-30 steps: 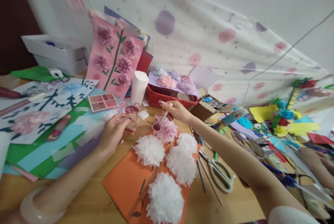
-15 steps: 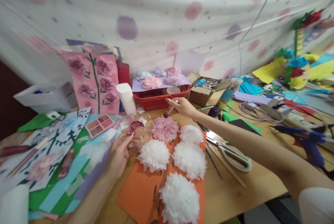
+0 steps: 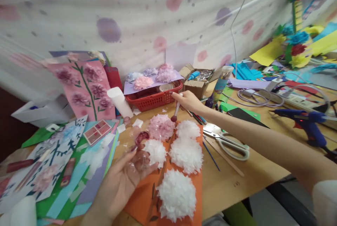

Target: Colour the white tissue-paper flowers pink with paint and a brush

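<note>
Head view: the right hand (image 3: 188, 101) pinches a makeup brush (image 3: 176, 111) beside the pink flower (image 3: 161, 127), far on the orange card (image 3: 140, 198); the left hand (image 3: 119, 182) clasps a clear palette (image 3: 141, 137), fingers spread; tilting it could spill powder onto the adjacent white flower (image 3: 156, 152).

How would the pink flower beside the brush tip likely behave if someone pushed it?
The pink flower would probably squash or crease easily, as it looks thinly layered and ruffled. Those frilly layers suggest it's light for its bulk. Its broad, low spread makes rolling seem unlikely.
</note>
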Demonstrator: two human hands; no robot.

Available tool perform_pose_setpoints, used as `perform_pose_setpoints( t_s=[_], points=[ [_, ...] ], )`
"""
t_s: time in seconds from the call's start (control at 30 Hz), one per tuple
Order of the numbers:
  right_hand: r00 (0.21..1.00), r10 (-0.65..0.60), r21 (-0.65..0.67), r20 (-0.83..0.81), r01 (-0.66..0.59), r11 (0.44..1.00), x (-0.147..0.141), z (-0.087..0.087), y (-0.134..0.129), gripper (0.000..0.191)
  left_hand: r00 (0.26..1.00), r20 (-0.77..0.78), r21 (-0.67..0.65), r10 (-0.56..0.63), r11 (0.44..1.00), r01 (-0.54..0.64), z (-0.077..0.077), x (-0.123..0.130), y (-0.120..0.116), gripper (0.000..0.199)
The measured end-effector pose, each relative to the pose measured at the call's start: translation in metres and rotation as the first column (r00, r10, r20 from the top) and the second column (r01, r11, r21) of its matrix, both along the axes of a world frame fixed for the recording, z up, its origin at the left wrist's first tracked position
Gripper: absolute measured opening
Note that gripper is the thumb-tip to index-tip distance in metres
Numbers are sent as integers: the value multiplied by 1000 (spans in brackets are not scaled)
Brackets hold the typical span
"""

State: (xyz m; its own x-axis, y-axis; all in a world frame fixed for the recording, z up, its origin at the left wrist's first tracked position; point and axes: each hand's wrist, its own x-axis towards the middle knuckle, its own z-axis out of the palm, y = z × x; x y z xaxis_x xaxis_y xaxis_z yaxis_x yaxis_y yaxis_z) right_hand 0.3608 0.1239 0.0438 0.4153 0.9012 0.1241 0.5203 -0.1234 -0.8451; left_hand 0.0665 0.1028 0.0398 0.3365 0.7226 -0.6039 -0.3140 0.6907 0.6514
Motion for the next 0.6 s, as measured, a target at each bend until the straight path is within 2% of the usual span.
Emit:
perform_pose_setpoints(
  t_s=[0.07,0.2,0.37,0.6],
  points=[
    [998,6,22,-58,-4,1000,4,0,-9,56,999,12,-52,-34,998,34,-9,-1,-7,13],
    [980,60,-12,-189,-64,998,3,-8,-27,62,1000,2,-39,2,999,-2,-23,-3,-7,15],
    [944,96,-69,-315,-123,990,-6,-19,-40,66,995,-34,58,93,994,-91,-18,-14,3,23],
    [922,91,-154,-375,-159,975,-5,-15,-45,62,988,-58,103,145,985,-138,-14,-23,8,23]
  ],
)
